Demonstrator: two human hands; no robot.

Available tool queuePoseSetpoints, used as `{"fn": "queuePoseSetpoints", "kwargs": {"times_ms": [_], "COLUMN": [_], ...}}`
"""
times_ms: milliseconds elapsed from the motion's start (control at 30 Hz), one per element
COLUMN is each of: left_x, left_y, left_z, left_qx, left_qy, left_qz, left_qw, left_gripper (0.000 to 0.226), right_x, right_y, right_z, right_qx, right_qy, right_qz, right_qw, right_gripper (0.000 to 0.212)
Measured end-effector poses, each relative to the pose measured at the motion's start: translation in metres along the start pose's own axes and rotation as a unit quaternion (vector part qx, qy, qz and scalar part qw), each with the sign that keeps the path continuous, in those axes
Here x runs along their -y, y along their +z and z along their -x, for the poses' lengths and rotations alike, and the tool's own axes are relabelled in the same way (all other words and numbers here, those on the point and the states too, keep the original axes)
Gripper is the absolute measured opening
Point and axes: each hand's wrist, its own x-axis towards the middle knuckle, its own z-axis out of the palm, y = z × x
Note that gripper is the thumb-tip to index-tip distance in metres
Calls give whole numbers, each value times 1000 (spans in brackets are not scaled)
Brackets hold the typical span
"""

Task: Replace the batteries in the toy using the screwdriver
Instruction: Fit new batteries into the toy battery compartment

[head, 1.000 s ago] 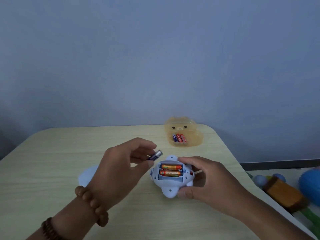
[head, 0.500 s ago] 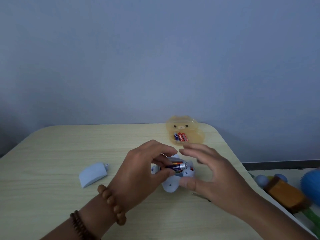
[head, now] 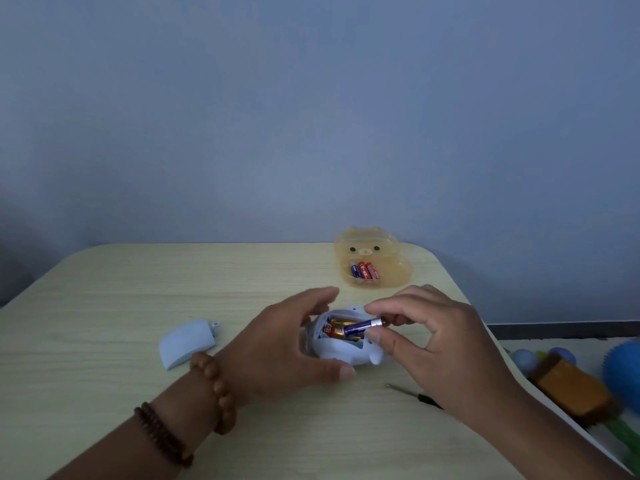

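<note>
The pale blue toy lies on the table with its battery bay open, and two orange batteries sit inside. My left hand holds the toy from the left side, thumb under its near edge. My right hand pinches a dark blue battery by its metal end, tilted just over the open bay. The toy's blue cover lies to the left. The screwdriver rests on the table, partly under my right wrist.
An amber bear-shaped box at the back right holds three spare batteries. The table's right edge runs close to my right arm. Beyond it on the floor lie toys, among them an orange block and a blue ball.
The blue battery passed from my left hand to my right. My left hand moved round the toy, and the toy tilted. My right hand let go of the toy.
</note>
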Motion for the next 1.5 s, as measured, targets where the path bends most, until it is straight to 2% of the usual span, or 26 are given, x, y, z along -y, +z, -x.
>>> {"fn": "queuePoseSetpoints", "kwargs": {"times_ms": [200,367,500,667,800,933,1167,1367,1433,1500], "left_x": [-2,-3,-7,-10,-10,-10,-11,-11,-11,-11], "left_y": [18,27,29,31,31,30,27,28,28,29], "left_z": [5,12,12,12,9,9,8,9,10,12], "left_qx": [-77,-111,-118,-117,-116,-120,-120,-126,-128,-134], "left_qy": [77,119,122,116,110,112,117,99,89,89], "left_qz": [-61,-107,-128,-124,-131,-135,-128,-136,-134,-132], "left_qw": [992,981,977,979,978,977,978,978,979,978], "left_gripper": [88,82,82,79,76,74,71,74,72,72], "right_x": [11,18,20,15,15,18,14,10,11,13], "right_y": [-1,0,1,-5,-2,1,1,0,-1,-6], "right_z": [-4,-1,-1,-11,-15,-16,-25,-19,-16,-11], "right_qx": [80,113,125,178,208,206,266,209,161,81], "right_qy": [-26,6,-33,-80,-107,-147,-150,-177,-123,11], "right_qz": [86,96,145,216,277,325,279,262,182,23], "right_qw": [993,989,981,957,932,911,910,925,962,996], "right_gripper": [13,19,14,8,30,35,22,40,30,19]}}
